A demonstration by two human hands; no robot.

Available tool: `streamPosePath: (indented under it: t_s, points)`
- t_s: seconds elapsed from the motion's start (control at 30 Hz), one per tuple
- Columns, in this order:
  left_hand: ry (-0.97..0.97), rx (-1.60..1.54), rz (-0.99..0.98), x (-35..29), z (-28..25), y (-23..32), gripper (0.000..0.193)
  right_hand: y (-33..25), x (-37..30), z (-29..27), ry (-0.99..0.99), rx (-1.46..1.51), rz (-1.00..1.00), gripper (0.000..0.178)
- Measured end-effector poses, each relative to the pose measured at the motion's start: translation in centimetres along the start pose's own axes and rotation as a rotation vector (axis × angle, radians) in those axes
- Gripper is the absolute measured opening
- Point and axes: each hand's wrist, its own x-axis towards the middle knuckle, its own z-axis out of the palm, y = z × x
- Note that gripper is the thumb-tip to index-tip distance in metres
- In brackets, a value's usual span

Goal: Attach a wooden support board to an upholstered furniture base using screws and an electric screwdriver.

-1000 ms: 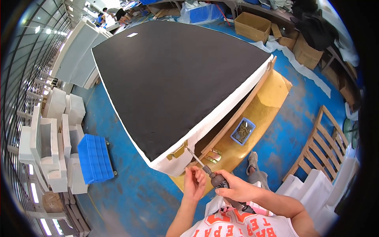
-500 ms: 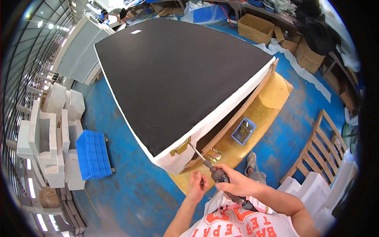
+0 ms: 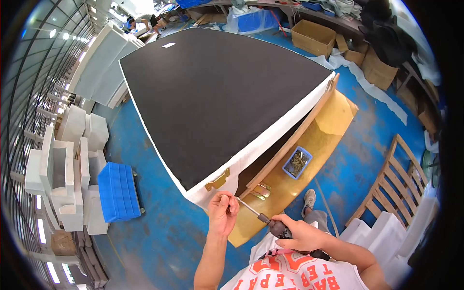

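My right hand (image 3: 303,236) is wrapped round a dark power screwdriver (image 3: 279,229). Its long silver bit (image 3: 250,207) points up and left, the tip close beside my left hand (image 3: 224,211). The fingers of that hand are pinched together, and whatever they hold is too small to make out. Just above them, a brass-coloured metal bracket (image 3: 217,180) sits on the white side of a large black-topped upholstered piece (image 3: 222,101). Metal fittings (image 3: 261,192) lie on the yellow bench (image 3: 333,118), beside a long wooden board (image 3: 290,137).
A blue bin of small metal hardware (image 3: 297,163) stands on the bench. To the left are a blue wheeled crate (image 3: 117,192) and stacked white foam-like pieces (image 3: 67,179). A slatted wooden frame (image 3: 390,181) lies right, with cardboard boxes (image 3: 313,36) behind. Another person (image 3: 143,21) bends far off.
My left hand has moved up and left to just below the bracket. The screwdriver has swung away from the bracket, down and right, bringing its bit tip near my left fingers.
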Motion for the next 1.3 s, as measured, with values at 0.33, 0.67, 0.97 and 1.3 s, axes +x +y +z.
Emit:
streamPosePath:
  t_s: [0.33, 0.67, 0.97, 1.3]
  points:
    - [0.044, 0.488, -0.176, 1.3, 2.4, 1.7, 0.016, 0.1, -0.5, -1.3, -0.091, 0.037, 0.056, 0.070]
    - [0.272, 0.307, 0.030, 3.3, 6.2, -0.5, 0.023, -1.5, 2.0, -1.0, -0.024, 0.382, 0.001, 0.058]
    - [0.269, 0.235, 0.014, 3.6, 6.9, -0.3, 0.032, -3.5, 1.7, -1.6, -0.065, 0.510, 0.085, 0.059]
    - [0.265, 0.198, 0.001, 3.5, 6.6, -0.5, 0.035, -3.7, 1.8, -1.7, -0.065, 0.498, 0.092, 0.064]
